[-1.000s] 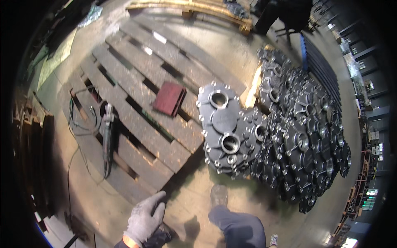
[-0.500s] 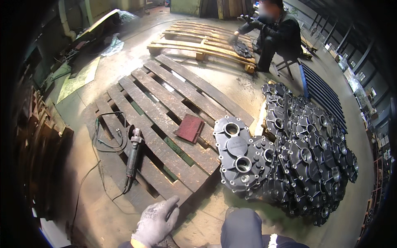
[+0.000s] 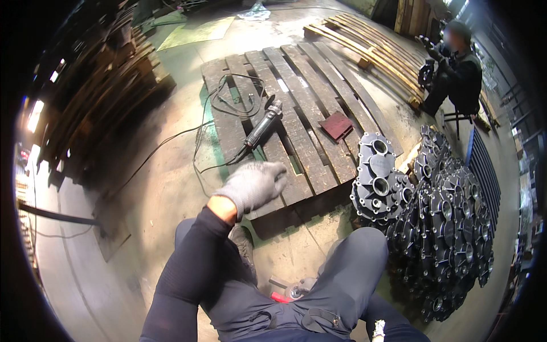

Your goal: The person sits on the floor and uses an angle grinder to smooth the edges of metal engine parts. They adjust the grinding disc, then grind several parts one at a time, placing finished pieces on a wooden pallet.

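the left hand (image 3: 253,185), in a grey glove, hangs over the near edge of the wooden pallet (image 3: 296,108), fingers loosely spread and holding nothing. the angle grinder (image 3: 263,130) lies on the slats just beyond it, cable coiled toward the far left corner. a dark red pad (image 3: 335,125) rests near the right edge. black cast housings (image 3: 444,216) are stacked on the floor beside the pallet. the right hand is out of sight.

A dark, slim angle grinder (image 3: 263,130) lies slantwise on the wooden pallet (image 3: 296,108) at upper centre — its black cable (image 3: 228,102) looped loosely above-left.
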Demonstrator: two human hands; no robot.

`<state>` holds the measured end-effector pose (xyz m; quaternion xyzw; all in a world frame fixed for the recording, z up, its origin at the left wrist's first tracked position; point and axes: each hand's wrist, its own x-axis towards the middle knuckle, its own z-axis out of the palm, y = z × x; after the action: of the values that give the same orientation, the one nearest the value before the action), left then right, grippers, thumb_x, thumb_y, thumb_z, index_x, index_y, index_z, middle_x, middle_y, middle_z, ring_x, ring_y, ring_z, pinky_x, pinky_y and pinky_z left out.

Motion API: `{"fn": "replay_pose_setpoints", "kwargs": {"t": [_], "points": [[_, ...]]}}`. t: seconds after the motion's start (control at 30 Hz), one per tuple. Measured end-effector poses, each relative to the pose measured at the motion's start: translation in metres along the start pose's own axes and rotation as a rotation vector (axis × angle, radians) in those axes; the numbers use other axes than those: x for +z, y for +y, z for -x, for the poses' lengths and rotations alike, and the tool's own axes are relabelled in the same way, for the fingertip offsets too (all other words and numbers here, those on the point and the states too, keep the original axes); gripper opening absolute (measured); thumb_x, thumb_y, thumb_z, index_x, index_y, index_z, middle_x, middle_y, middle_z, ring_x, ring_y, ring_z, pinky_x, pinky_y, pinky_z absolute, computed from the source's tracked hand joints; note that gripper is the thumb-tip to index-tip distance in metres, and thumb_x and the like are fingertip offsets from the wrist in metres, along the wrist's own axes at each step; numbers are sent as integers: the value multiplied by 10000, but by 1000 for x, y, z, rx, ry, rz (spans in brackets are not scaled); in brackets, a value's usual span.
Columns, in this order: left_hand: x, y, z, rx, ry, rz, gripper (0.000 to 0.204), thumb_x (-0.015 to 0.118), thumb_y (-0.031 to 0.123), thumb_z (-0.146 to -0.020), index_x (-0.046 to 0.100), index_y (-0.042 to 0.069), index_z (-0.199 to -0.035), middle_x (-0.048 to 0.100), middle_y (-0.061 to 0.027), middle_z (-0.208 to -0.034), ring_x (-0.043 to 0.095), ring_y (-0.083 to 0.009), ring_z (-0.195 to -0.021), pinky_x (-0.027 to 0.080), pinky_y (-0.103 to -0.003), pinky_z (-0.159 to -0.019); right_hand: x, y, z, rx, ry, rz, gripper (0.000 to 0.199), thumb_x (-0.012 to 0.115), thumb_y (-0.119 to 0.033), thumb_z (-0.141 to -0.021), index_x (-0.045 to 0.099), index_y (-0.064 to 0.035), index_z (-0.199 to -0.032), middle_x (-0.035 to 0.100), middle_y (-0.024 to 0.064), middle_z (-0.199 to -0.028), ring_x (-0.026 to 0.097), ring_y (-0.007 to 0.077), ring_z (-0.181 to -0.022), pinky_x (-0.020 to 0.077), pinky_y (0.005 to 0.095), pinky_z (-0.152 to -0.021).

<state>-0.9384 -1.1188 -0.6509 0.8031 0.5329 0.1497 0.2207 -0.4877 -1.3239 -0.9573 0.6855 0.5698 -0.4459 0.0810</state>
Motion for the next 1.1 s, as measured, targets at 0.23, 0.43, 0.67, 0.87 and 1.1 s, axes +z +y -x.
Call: {"fn": "replay_pose_setpoints", "kwargs": {"t": [0.23,0.43,0.67,0.87,1.1], "points": [[-40,-45,77,-299,47,19,404,558,362,-1054,749,89,-1282,780,-236,-1227,736,-427,-1176,559,-503,-1049,-1,25,63,75,15,184,481,723,-336,-954,705,-55,-1344,766,278,-1223,739,471,-1121,587,541,-974],[-29,-143,43,-388,-41,120,453,653,388,-968,793,27,-1203,815,-198,-1040,774,-357,-980,581,-432,-922,-47,23,72,208,18,293,483,727,-330,-948,700,-55,-1345,770,279,-1211,745,472,-1106,590,543,-966],[64,-250,-125,-489,-41,66,577,769,475,-924,757,40,-1303,775,-264,-1250,736,-427,-1205,562,-481,-1058,-160,-37,-16,212,176,337,486,732,-323,-942,695,-55,-1346,775,281,-1196,751,473,-1090,592,545,-957],[159,-320,-271,-638,-84,-7,920,836,576,-903,533,47,-1593,702,-294,-1412,690,-458,-1302,541,-504,-1110,-254,-154,-184,-370,278,-154,492,737,-221,-975,669,28,-1394,791,251,-1162,770,361,-1109,581,446,-964],[193,-375,-304,-594,-37,71,1104,896,577,-789,436,107,-1676,717,-258,-1408,725,-428,-1253,568,-499,-1070,-248,-229,-356,-317,-77,-356,446,742,-179,-1009,671,62,-1376,795,143,-1160,746,214,-1022,599,372,-906]]}}
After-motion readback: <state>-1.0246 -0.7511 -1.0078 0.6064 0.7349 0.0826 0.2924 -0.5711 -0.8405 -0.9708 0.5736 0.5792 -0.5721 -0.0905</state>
